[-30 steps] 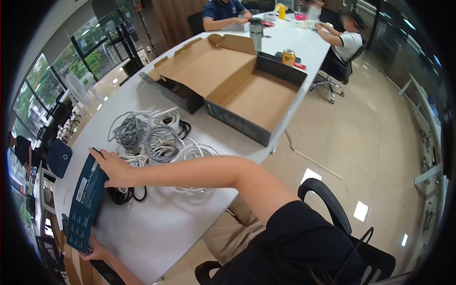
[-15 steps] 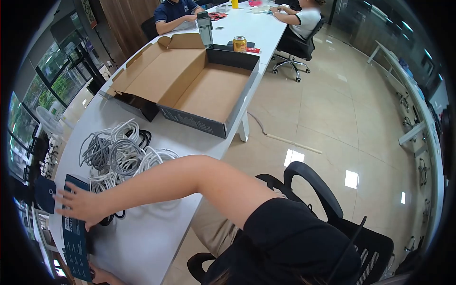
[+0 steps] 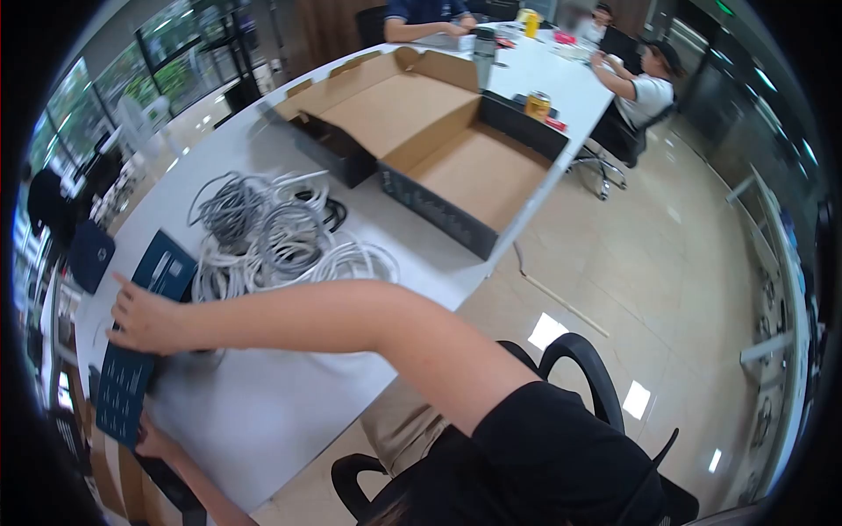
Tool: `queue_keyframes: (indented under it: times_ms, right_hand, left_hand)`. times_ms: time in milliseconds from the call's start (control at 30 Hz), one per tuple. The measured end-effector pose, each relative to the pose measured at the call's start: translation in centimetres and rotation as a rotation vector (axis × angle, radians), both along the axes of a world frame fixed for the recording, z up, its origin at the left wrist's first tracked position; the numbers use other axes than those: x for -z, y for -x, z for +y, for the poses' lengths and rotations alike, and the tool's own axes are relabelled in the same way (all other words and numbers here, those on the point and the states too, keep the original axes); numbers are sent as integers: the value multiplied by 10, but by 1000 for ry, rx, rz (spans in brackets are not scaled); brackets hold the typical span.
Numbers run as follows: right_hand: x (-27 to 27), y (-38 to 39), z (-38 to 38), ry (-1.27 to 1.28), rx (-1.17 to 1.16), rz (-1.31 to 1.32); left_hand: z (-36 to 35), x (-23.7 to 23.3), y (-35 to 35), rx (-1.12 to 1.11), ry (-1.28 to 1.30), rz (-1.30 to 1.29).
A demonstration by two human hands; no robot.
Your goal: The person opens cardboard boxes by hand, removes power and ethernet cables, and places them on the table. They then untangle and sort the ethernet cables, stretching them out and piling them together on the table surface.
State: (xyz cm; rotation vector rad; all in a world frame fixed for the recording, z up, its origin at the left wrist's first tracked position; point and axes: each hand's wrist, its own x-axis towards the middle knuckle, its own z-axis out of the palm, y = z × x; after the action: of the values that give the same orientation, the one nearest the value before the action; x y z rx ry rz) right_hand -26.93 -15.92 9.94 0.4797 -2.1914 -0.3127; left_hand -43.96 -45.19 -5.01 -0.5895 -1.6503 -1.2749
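Observation:
A dark teal box (image 3: 167,270) with white print lies at the table's left end, slanting beside the cables. My right hand (image 3: 145,320) reaches across its middle, with fingers bent over the far edge and one finger raised. At the box's near end, my left hand (image 3: 153,438) grips the lower edge, its fingers partly hidden. Grey and white cables (image 3: 281,232) lie in a tangled pile next to my right forearm, with some black cable among them.
An open cardboard box (image 3: 438,219) stands beyond the cables on the white table (image 3: 263,421). Behind it are a bottle (image 3: 484,57) and a yellow can (image 3: 538,106). People sit at the far end. A dark blue object (image 3: 90,255) is at the left; an office chair (image 3: 583,377) is beside me.
The view has turned, shifting the table contents rightward. My right hand has gone from spread fingers to fingers bent over the teal box, which now slants more. More of my left forearm shows.

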Motion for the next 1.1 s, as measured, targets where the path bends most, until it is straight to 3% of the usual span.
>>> queue_keyframes:
  times_ms: [233,300,367,433,500,567,633,733,833,867,967,1033,1100]
  right_hand:
    - [-16,4,6,-37,-64,-149]
    - [-33,0,9,-31,-81,-320]
    - [-57,-4,16,53,-158,-590]
    - [-63,-2,22,118,-195,-555]
    - [-76,3,25,168,-226,-689]
    - [-86,1,29,295,-259,-698]
    - [-101,2,30,265,-188,-617]
    - [-115,7,26,235,-145,-403]
    - [-127,25,28,163,-128,-184]
    - [-132,30,25,151,-2,-183]
    - [-110,87,45,18,-59,413]
    - [-109,78,33,130,94,461]
    - [-96,93,52,89,400,595]
  left_hand:
    - [31,-21,-32,66,-104,46]
    - [38,-27,-49,76,-152,69]
    - [19,-11,-47,-186,41,-227]
    - [22,-2,-43,-140,-91,-311]
    - [23,3,-40,-22,-179,-274]
    - [35,-11,-58,66,-168,-300]
    - [45,-31,-76,100,-127,-305]
    - [41,-14,-65,136,-137,-140]
    - [42,3,-55,319,-440,-62]
    - [40,5,-55,325,-486,-204]
    - [58,-35,-86,375,-631,-513]
    - [60,-37,-85,452,-741,-567]
    - [64,-41,-85,515,-845,-626]
